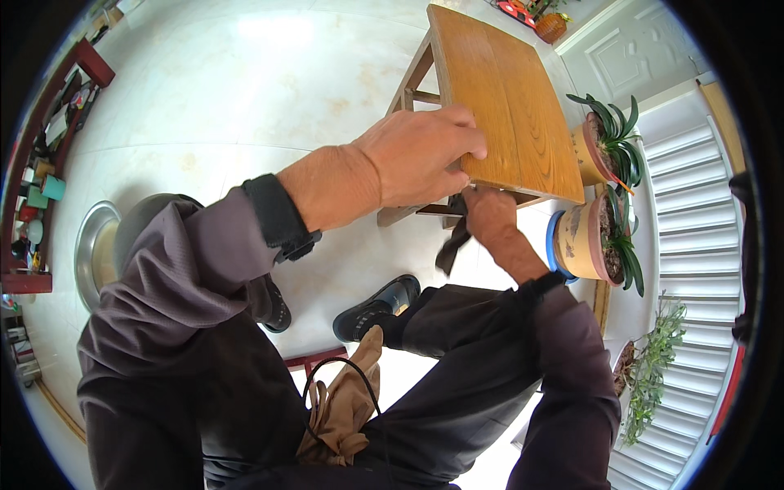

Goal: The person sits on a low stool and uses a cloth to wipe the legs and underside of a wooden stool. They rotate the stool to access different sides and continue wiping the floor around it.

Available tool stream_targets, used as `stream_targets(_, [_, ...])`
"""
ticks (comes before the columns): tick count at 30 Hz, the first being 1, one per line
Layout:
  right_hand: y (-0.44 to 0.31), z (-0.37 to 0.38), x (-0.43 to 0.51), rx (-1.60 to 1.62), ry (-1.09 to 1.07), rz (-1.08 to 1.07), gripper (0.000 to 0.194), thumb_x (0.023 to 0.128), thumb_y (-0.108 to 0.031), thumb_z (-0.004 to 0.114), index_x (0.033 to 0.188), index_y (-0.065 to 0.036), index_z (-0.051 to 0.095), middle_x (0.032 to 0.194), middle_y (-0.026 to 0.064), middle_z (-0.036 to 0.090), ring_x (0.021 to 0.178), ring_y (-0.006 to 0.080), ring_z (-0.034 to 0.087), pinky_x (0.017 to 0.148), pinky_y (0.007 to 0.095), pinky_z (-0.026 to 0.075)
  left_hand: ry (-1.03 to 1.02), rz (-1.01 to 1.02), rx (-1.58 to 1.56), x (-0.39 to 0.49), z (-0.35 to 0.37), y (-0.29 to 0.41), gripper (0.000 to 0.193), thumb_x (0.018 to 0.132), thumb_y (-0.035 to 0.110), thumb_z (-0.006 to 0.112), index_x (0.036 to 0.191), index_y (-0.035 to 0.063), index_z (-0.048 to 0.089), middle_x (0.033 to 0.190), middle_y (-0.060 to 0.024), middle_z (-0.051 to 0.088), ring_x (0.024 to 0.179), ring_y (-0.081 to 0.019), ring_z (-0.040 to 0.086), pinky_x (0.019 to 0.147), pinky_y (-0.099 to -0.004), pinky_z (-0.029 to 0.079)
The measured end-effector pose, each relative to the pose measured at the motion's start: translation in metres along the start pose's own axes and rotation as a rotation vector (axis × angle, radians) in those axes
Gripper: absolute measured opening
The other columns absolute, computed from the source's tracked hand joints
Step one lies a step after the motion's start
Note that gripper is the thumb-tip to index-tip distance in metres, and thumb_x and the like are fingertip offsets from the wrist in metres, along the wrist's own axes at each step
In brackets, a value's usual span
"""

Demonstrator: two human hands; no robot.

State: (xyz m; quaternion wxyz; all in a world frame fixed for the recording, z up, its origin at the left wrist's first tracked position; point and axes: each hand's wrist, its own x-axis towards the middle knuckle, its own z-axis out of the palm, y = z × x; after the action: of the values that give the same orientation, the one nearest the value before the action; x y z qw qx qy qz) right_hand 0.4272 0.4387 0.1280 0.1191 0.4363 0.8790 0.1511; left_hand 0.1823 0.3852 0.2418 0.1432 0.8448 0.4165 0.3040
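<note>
A wooden stool [520, 110] with a brown, wood-grained seat stands on the floor before me, its seat tilted in this view. My left hand [422, 156] is at the near corner of the seat, fingers bent over the top and thumb by the edge. Just below that edge, my right hand [491, 213] holds a dark strip of cloth [452, 248], which hangs down from the fingers. The upper end of the strip is partly hidden by my right hand and the seat edge. Both wrists wear dark cuffs.
Potted plants [579, 239] stand to the right, beside a white radiator [689, 226]. On the left are a metal basin [92, 257] and a dark red shelf [27, 283] holding small items. A tan cloth [343, 410] and a black cord [334, 360] lie at my lap.
</note>
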Motion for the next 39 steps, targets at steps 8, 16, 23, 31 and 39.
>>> stream_targets(8, [0.036,0.028,0.043,0.209,0.048,0.387,0.037,0.088,-0.021,0.067,0.124,-0.010,0.067,0.133,0.0120,0.060,0.123,0.0318,0.058,0.099,0.0450,0.049,0.081,0.047,-0.061,-0.007,0.006,-0.008,0.032,0.086,0.018,0.072,0.116,0.0099,0.066,0.123,-0.0068,0.059,0.074,-0.0252,0.067,0.075,-0.0347,0.056])
stream_targets(16, [0.028,0.027,0.048,0.162,-0.245,0.334,0.036,0.087,-0.022,0.068,0.120,-0.010,0.069,0.130,0.0117,0.063,0.122,0.0309,0.059,0.098,0.0437,0.050,0.054,0.014,-0.058,-0.004,0.004,-0.006,0.031,0.086,0.020,0.071,0.116,0.0105,0.067,0.125,-0.0065,0.060,0.074,-0.0237,0.067,0.076,-0.0357,0.055])
stream_targets(23, [-0.022,-0.005,0.037,0.137,-0.416,0.158,0.034,0.086,-0.023,0.069,0.117,-0.009,0.070,0.126,0.0115,0.065,0.122,0.0301,0.060,0.097,0.0426,0.050,0.033,-0.012,-0.020,-0.004,0.002,-0.006,0.032,0.087,0.022,0.070,0.117,0.0110,0.067,0.127,-0.0066,0.060,0.079,-0.0252,0.068,0.081,-0.0352,0.056])
stream_targets(31, [-0.027,-0.032,-0.027,0.420,-0.736,0.129,0.042,0.073,-0.031,0.067,0.099,0.001,0.073,0.100,0.0231,0.072,0.097,0.0371,0.069,0.086,0.0434,0.054,0.037,0.002,0.054,-0.004,0.006,-0.007,0.034,0.088,0.020,0.069,0.121,0.0121,0.067,0.130,-0.0083,0.060,0.088,-0.0269,0.068,0.086,-0.0335,0.056])
stream_targets(39, [-0.047,-0.068,-0.044,1.041,-0.648,-0.172,0.039,0.085,-0.029,0.073,0.108,0.001,0.067,0.087,0.0131,0.070,0.079,0.0204,0.066,0.073,0.0339,0.053,-0.021,-0.044,-0.055,-0.018,-0.017,-0.018,0.044,0.093,0.022,0.062,0.136,0.0163,0.059,0.140,-0.0094,0.056,0.105,-0.0260,0.066,0.092,-0.0349,0.056])
